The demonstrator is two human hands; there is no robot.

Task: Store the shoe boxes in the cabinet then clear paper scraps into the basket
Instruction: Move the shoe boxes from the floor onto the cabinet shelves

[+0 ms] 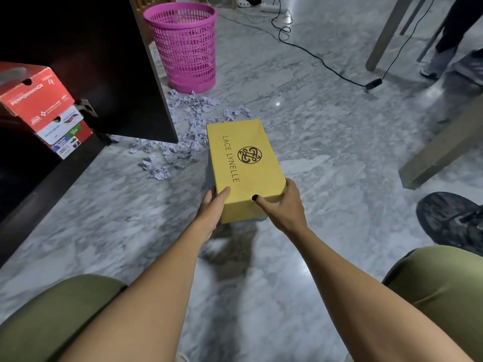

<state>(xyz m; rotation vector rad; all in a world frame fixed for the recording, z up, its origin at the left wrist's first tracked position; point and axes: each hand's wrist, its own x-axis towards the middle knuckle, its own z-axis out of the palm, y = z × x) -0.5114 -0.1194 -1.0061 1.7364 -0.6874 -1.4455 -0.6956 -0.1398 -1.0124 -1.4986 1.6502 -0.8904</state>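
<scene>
A yellow shoe box (pixel 245 163) printed "LACE LYNELLE" is held above the marble floor at the centre of the head view. My left hand (pixel 213 207) grips its near left corner and my right hand (pixel 283 205) grips its near right corner. A teal edge shows under the box. At the left, a red shoe box (pixel 36 92) sits on a white and red one (pixel 64 131) inside the dark open cabinet (pixel 109 61). Several crumpled paper scraps (pixel 190 121) lie on the floor between the cabinet and the pink basket (pixel 185 48).
A black cable (pixel 313 54) with a plug runs across the floor at the back. Table legs (pixel 386 32) stand at the right, with another person's shoes (pixel 454 66) beside them. A dark shoe (pixel 449 220) rests at the right. My knees frame the bottom.
</scene>
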